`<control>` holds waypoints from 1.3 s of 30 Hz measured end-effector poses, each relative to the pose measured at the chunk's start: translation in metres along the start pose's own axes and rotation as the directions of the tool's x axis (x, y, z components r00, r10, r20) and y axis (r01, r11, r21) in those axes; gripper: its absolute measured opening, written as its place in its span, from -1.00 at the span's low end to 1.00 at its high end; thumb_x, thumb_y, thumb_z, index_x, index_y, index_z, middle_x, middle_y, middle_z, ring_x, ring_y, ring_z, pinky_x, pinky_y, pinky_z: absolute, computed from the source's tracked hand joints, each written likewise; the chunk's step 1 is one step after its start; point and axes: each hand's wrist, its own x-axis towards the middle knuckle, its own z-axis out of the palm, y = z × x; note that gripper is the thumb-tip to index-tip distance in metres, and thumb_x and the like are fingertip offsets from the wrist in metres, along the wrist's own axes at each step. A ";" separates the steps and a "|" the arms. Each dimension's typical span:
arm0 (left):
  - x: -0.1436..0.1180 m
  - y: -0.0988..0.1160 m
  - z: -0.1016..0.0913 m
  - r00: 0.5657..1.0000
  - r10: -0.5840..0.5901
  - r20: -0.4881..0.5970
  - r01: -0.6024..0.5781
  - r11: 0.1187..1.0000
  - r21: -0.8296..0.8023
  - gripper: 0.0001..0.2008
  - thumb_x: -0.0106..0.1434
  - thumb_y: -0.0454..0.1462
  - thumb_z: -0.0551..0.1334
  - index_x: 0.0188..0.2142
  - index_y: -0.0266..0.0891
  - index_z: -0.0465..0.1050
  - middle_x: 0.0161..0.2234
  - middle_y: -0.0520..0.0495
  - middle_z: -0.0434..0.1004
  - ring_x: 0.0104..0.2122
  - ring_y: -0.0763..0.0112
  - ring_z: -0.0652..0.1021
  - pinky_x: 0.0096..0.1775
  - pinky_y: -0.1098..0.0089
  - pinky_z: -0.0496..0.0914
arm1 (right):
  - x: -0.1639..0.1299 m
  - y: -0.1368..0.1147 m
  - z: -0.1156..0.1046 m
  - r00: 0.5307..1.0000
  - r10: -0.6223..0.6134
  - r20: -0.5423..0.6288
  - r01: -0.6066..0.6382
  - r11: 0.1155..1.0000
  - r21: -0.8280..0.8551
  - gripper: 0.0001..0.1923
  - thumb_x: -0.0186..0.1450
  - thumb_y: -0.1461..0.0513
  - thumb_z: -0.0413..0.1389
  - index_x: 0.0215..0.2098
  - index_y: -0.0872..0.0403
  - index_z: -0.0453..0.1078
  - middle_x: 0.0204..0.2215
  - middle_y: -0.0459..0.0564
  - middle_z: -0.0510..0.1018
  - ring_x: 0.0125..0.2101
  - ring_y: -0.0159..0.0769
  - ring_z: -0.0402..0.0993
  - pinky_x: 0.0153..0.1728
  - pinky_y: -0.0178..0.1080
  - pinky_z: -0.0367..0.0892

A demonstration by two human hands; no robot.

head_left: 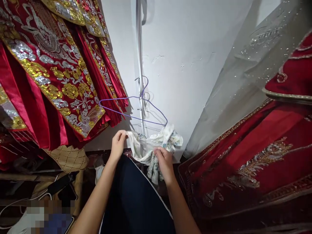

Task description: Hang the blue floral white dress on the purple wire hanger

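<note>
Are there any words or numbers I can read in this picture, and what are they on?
None: no words, numbers or labels can be read anywhere.
The red embroidered garments carry only gold and silver flower patterns, no letters.
The white floral cloth, held by the left hand and right hand, shows only a print.
The patch at bottom left is blurred and unreadable.

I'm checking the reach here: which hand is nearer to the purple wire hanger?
Right. The right hand grips the pale floral cloth just below the purple hanger; the left hand pinches the cloth's far corner, lower left of it.
</note>
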 end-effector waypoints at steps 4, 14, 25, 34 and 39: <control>-0.018 0.050 0.031 0.922 0.223 0.316 -0.270 0.956 0.116 -0.81 0.38 -0.15 0.16 -0.23 -0.21 0.47 -0.28 -0.04 0.49 -0.22 0.36 0.49 -0.10 0.37 0.37 | -0.007 -0.011 0.011 0.989 -0.068 0.132 0.054 0.994 0.100 -0.64 0.38 -0.05 -0.01 -0.22 0.01 0.47 -0.21 0.00 0.56 -0.12 -0.16 0.44 -0.06 -0.17 0.30; -0.034 0.053 0.016 0.700 -0.040 0.713 -0.277 0.905 0.323 -0.52 0.46 0.00 -0.11 -0.03 -0.22 0.43 -0.13 -0.13 0.54 -0.10 0.22 0.50 -0.02 0.28 0.36 | 0.036 -0.076 -0.007 0.818 -0.117 0.563 0.127 0.992 0.021 -0.90 0.15 0.25 0.22 -0.34 0.11 0.49 -0.45 -0.07 0.54 -0.41 -0.27 0.45 -0.35 -0.27 0.33; -0.019 0.051 -0.066 0.818 -0.232 0.526 -0.447 0.318 0.836 -0.71 0.41 -0.10 -0.01 -0.32 -0.14 0.38 -0.49 -0.02 0.48 -0.44 0.26 0.49 -0.41 0.40 0.17 | 0.178 -0.059 0.023 0.929 -0.329 0.171 0.350 0.930 -0.112 -0.65 0.26 0.14 -0.04 -0.14 0.10 0.49 -0.15 0.07 0.60 -0.13 -0.17 0.49 -0.04 -0.18 0.34; 0.025 0.063 -0.097 0.825 -0.348 0.445 -0.433 0.116 0.894 -0.71 0.37 -0.16 0.04 -0.37 -0.17 0.47 -0.37 -0.17 0.59 -0.33 0.16 0.58 -0.28 0.31 0.31 | 0.177 -0.030 -0.018 0.932 -0.204 0.300 0.289 0.917 -0.275 -0.73 0.12 0.06 0.20 -0.53 0.11 0.44 -0.49 -0.03 0.55 -0.41 -0.21 0.41 -0.32 -0.25 0.25; 0.054 0.106 -0.076 0.816 0.039 0.576 -0.560 0.296 0.774 -0.71 0.38 -0.18 -0.02 -0.26 -0.21 0.44 -0.06 -0.20 0.54 -0.04 0.14 0.52 0.04 0.22 0.33 | 0.158 -0.052 -0.055 0.911 -0.293 0.291 0.396 0.820 -0.414 -0.61 0.22 0.00 0.14 -0.60 0.08 0.30 -0.66 -0.15 0.31 -0.55 -0.36 0.18 -0.47 -0.29 0.05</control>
